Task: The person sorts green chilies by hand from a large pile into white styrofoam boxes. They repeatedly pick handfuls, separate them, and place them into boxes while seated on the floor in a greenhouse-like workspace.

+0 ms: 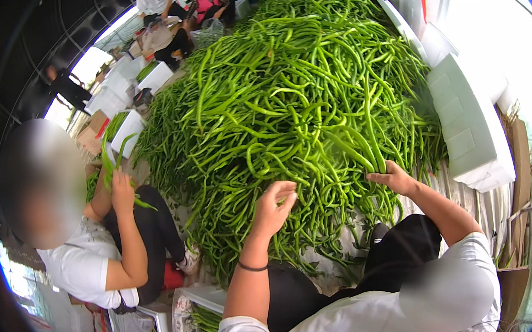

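Note:
A big heap of long green chili peppers fills the middle of the head view. My right hand is closed on the lower ends of a few long chili peppers, which point up and away over the heap. Over the heap's near side, my left hand is raised with loosely curved fingers and nothing visible in it; a dark band circles that wrist. Some loose peppers lie on the pale floor sheet between my legs.
At my left a seated person holds several peppers. A foam box with peppers stands by my left side. White foam boxes line the right edge. Other people sit at the far end, with boxes along the left.

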A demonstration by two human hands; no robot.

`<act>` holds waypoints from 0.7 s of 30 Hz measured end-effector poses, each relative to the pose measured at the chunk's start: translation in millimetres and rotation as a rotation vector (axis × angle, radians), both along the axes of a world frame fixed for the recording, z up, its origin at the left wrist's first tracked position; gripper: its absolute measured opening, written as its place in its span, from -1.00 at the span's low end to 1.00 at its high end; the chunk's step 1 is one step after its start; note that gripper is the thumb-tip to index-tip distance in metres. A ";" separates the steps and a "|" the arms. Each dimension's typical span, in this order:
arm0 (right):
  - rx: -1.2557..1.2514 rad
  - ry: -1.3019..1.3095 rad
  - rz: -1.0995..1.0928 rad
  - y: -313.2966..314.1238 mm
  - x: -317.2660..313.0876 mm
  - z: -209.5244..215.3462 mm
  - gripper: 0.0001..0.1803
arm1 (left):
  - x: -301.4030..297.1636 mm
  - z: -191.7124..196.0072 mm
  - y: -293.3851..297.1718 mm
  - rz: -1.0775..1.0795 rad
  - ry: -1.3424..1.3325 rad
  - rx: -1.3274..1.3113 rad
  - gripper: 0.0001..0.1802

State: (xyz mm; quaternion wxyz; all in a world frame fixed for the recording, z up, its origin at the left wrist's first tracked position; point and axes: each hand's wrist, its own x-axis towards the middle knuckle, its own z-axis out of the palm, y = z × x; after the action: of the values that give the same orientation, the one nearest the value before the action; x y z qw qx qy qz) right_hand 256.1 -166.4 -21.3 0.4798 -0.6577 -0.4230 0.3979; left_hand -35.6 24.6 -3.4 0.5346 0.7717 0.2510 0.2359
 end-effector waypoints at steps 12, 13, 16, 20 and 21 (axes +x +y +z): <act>-0.008 -0.502 0.381 54.4 -129.5 68.9 -0.48 | 7.9 8.2 -11.9 -0.224 -0.691 -0.800 -0.52; 0.052 -0.452 0.333 54.5 -136.3 71.1 -0.47 | 4.3 7.2 -10.6 -0.128 -0.719 -0.869 -0.59; 0.195 -0.334 0.240 54.4 -149.3 78.9 -0.39 | -3.3 2.4 1.4 -0.071 -0.678 -0.929 -0.60; 0.334 0.019 0.144 66.5 -141.0 62.9 -0.52 | -10.1 5.1 8.4 -0.087 -0.668 -1.017 -0.62; 0.323 0.082 0.094 71.8 -138.5 75.1 -0.60 | -15.9 0.7 13.1 -0.060 -0.662 -1.027 -0.63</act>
State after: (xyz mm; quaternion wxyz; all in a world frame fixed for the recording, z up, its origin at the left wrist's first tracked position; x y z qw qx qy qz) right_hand 117.5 -94.6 53.8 0.5769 -0.5347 -0.4917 0.3735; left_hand -51.4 37.6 -2.7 0.8943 0.3079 0.1314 0.2969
